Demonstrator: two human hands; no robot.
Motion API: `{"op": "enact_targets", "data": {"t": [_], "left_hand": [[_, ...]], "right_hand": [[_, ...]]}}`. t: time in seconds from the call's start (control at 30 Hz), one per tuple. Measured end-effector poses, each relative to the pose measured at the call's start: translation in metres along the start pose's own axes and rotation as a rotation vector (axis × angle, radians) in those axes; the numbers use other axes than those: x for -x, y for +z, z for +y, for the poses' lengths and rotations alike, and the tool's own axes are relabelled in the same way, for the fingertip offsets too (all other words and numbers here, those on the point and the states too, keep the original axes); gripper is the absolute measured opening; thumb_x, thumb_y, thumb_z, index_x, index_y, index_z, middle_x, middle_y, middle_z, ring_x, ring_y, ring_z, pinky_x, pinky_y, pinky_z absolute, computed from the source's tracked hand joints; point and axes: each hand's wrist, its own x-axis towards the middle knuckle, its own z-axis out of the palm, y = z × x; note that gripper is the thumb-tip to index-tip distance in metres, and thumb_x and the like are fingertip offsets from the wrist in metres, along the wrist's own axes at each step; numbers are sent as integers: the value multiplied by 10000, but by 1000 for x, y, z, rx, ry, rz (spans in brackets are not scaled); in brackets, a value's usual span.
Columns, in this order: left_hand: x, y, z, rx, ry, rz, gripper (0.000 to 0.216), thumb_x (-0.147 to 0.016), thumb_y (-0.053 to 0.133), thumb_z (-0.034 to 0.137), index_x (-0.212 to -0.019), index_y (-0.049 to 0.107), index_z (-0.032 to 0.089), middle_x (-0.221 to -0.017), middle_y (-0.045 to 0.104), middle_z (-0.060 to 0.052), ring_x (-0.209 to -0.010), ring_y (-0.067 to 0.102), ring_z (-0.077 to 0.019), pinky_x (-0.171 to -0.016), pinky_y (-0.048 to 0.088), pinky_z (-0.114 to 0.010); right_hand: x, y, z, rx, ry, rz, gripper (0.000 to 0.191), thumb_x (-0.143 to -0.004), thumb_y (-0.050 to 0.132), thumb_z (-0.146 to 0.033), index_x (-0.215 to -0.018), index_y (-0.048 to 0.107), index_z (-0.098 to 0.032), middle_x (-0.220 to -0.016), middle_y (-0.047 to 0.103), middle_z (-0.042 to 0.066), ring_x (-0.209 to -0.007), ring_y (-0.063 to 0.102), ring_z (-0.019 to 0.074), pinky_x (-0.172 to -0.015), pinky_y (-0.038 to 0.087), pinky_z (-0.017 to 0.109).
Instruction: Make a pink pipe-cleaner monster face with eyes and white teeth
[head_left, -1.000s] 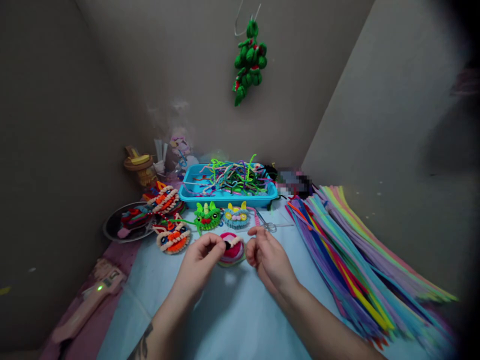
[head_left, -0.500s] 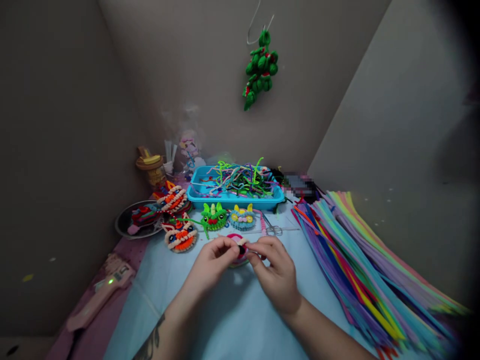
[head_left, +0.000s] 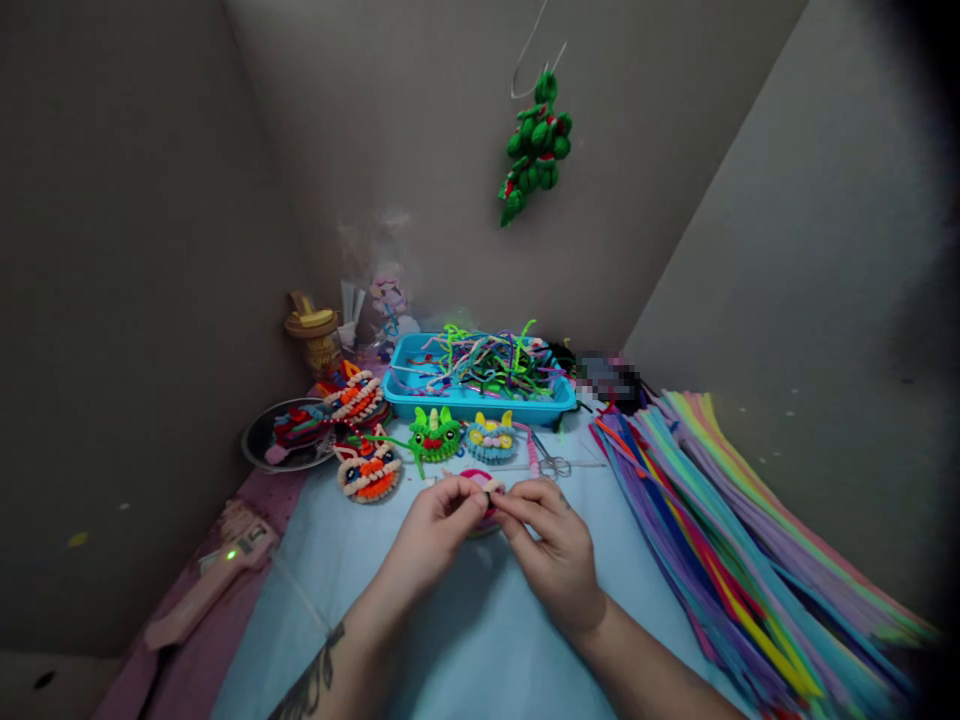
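A small round pink and cream pipe-cleaner piece (head_left: 475,476) is between my hands, low over the cloth, with a dark patch in its middle. My left hand (head_left: 448,515) is closed, thumb and forefinger pinching at its left side by the dark patch. From the right, my right hand (head_left: 546,530) pinches at the same piece with thumb and fingertips. The fingers cover much of it. Just beyond lie a green pipe-cleaner lion head (head_left: 435,437) and a light blue one with yellow ears (head_left: 491,440). An orange and cream lion head (head_left: 369,470) sits to their left.
A blue tray (head_left: 480,408) of pipe-cleaner offcuts stands behind. Scissors (head_left: 555,466) lie before it. Long pipe cleaners (head_left: 720,540) spread along the right. At left are a metal bowl (head_left: 259,450), a cup (head_left: 313,340) and a pink glue gun (head_left: 217,580) with a lit green light.
My view has shifted slightly, so the scene sits a little further right. My fingertips have drawn closer together over the dark patch, and less of it shows.
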Motion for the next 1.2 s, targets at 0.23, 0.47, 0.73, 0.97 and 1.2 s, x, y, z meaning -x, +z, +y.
{"op": "enact_targets", "data": {"t": [0.23, 0.47, 0.73, 0.97, 1.2], "left_hand": [[-4, -61, 19, -807, 141, 76, 207, -797, 497, 327, -706, 575, 159, -726, 583, -30, -695, 510, -157, -638, 362, -245], [-9, -94, -4, -1386, -153, -145, 126, -727, 486, 181, -645, 582, 185, -673, 630, -36, -646, 539, -168, -582, 315, -249], [-10, -85, 9, -1445, -69, -29, 140, -803, 417, 194, -824, 555, 187, -789, 645, -51, -727, 565, -190, -692, 352, -282], [-10, -84, 9, -1417, -49, -77, 201, -780, 436, 164, -764, 634, 197, -799, 679, -53, -746, 596, -194, -657, 363, -266], [-10, -78, 11, -1446, -64, -66, 189, -770, 484, 154, -810, 664, 201, -844, 685, -62, -769, 621, -197, -643, 371, -259]], "right_hand": [[0, -4, 9, -20, 167, -1, 289, -833, 577, -178, -1106, 650, -239, -976, 562, 63, -816, 585, 156, -657, 508, 270], [-5, -7, 12, 1, 272, 36, 177, -836, 573, -224, -972, 686, -212, -951, 558, 65, -831, 579, 165, -632, 498, 264], [-4, -7, 7, -29, 135, 13, 158, -838, 556, -160, -933, 674, -204, -915, 549, 62, -843, 574, 170, -694, 504, 296], [-7, -8, 5, -35, 127, 12, 160, -835, 550, -152, -918, 678, -202, -915, 550, 62, -857, 581, 175, -729, 505, 306], [-6, -9, 3, -41, 132, -15, 151, -838, 548, -166, -907, 675, -210, -916, 558, 61, -862, 586, 177, -765, 505, 324]]}}
